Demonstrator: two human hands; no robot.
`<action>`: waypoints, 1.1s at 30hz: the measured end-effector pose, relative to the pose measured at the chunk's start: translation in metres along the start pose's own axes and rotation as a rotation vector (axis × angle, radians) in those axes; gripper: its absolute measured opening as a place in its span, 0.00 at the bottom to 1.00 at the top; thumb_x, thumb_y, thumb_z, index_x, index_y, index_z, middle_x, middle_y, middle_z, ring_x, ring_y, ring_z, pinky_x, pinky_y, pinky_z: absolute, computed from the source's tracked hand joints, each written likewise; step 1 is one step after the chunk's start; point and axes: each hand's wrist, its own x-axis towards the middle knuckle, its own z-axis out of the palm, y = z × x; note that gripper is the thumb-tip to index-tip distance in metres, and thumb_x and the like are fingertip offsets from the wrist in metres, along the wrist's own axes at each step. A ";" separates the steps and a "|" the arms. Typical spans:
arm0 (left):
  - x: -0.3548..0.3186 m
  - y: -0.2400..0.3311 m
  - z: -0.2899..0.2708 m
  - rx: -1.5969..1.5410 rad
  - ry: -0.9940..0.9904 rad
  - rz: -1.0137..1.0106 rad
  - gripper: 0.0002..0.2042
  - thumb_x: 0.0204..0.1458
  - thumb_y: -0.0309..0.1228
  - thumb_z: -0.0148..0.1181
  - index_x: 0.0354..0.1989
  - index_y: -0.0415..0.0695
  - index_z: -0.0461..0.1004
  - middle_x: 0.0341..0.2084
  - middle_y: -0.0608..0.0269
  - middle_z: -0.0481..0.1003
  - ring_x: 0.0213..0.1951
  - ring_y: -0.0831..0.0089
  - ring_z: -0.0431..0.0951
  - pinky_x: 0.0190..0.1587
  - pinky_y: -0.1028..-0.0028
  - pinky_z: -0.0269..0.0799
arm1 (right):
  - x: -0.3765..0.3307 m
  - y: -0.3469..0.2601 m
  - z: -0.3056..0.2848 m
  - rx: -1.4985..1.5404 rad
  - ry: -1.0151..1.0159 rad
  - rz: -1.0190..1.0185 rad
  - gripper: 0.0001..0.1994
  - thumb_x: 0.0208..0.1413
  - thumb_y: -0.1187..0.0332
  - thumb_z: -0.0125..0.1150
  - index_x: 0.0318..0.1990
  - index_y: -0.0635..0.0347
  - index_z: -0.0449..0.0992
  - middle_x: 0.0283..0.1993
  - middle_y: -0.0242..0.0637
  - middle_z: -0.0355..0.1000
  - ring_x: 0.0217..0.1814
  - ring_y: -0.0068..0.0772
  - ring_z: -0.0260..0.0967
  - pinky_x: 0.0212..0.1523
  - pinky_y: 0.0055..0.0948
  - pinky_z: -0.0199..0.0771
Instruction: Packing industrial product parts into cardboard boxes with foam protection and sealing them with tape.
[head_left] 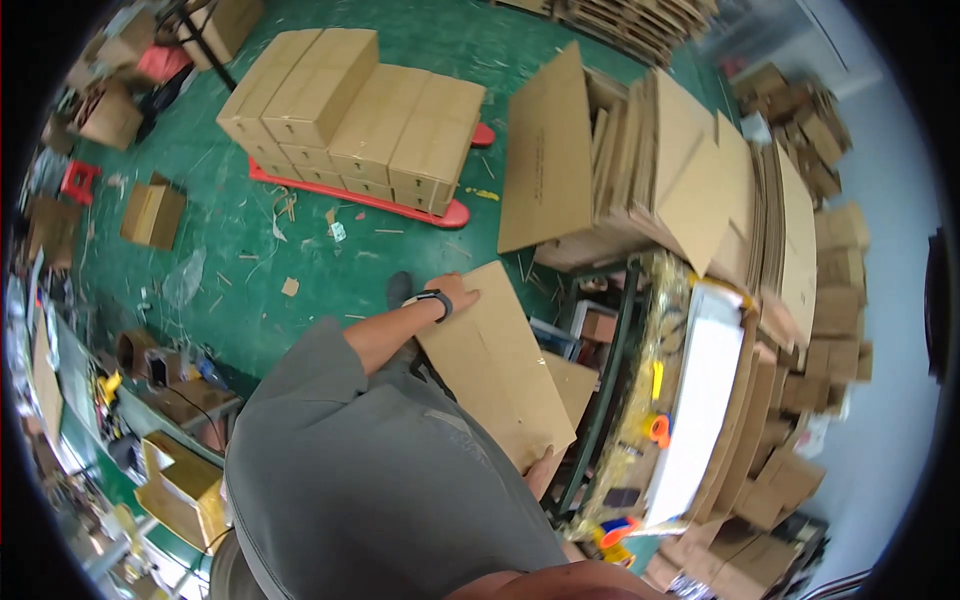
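Observation:
A brown cardboard carton [500, 355] is held in front of my body, tilted, with its broad plain face up. My left hand [458, 292], with a dark band on the wrist, grips its far left edge. At the near right corner, my right hand [540, 472] holds the carton's edge; part of that hand is hidden behind the cardboard and my grey shirt. A flap-like piece of cardboard [572, 385] shows beyond the right edge. How deep the carton is, I cannot tell.
A workbench [612, 480] with tape rolls stands at my right. Folded cardboard sheets [625, 150] lean beyond it. Closed boxes [400, 125] are stacked on a red pallet jack [365, 197] ahead. An open box [153, 212] and scraps lie on the green floor. Cluttered shelving [175, 400] is at left.

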 end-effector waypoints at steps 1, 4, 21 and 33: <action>0.008 -0.028 -0.019 -0.037 0.030 -0.056 0.44 0.55 0.66 0.62 0.61 0.31 0.79 0.56 0.38 0.84 0.56 0.42 0.86 0.60 0.51 0.82 | 0.001 -0.019 0.032 -0.114 -0.011 -0.027 0.49 0.64 0.29 0.62 0.73 0.71 0.72 0.72 0.52 0.74 0.68 0.53 0.75 0.68 0.50 0.76; 0.027 -0.102 -0.073 -0.189 -0.016 -0.175 0.45 0.56 0.66 0.62 0.63 0.30 0.77 0.59 0.35 0.82 0.59 0.41 0.84 0.63 0.52 0.80 | 0.015 -0.071 0.122 -0.309 -0.033 -0.142 0.49 0.64 0.28 0.62 0.69 0.74 0.75 0.67 0.51 0.77 0.65 0.52 0.76 0.65 0.48 0.77; 0.154 -0.357 -0.274 -1.011 0.638 -0.714 0.44 0.54 0.59 0.70 0.64 0.28 0.72 0.61 0.31 0.78 0.62 0.39 0.81 0.64 0.53 0.78 | -0.137 -0.417 0.942 -1.420 -0.296 -1.196 0.58 0.62 0.18 0.48 0.64 0.80 0.78 0.67 0.73 0.75 0.75 0.68 0.70 0.77 0.54 0.66; 0.382 -0.397 -0.292 -1.585 0.731 -0.736 0.52 0.55 0.60 0.73 0.77 0.33 0.60 0.66 0.37 0.73 0.60 0.54 0.78 0.65 0.47 0.71 | -0.218 -0.335 1.370 -1.382 -1.066 -1.396 0.41 0.67 0.36 0.60 0.68 0.70 0.76 0.71 0.62 0.74 0.77 0.62 0.69 0.77 0.51 0.66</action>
